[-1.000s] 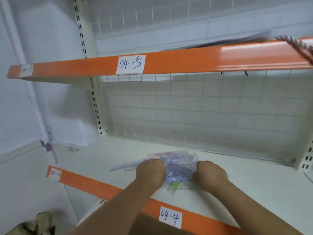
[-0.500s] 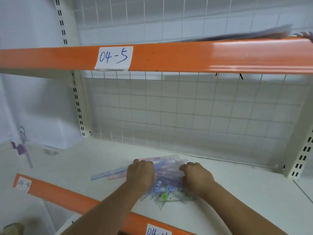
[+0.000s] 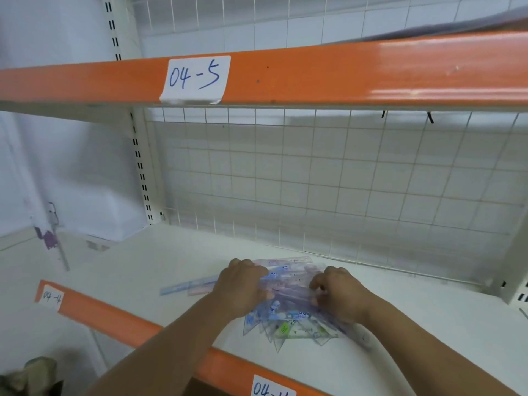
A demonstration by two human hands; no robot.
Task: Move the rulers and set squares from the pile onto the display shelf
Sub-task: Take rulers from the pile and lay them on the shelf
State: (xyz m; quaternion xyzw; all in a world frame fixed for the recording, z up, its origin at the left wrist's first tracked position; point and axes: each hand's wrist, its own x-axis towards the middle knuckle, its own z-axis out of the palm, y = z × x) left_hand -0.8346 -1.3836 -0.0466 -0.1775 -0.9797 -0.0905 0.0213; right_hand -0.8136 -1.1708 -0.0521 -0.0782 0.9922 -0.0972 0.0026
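I see the stack of clear plastic rulers and set squares with blue print (image 3: 288, 318) lying flat on the white display shelf with the orange front lip (image 3: 171, 258), near that lip and well short of the wire grid back (image 3: 314, 178); the left hand (image 3: 243, 290) has its fingers curled down onto the stack's left side; the right hand (image 3: 340, 295) has its fingers clamped on the right side. Two long rulers jut out leftward from under the left hand.

Single head view, close, facing forward and slightly down into white shelf (image 3: 143, 270) bay
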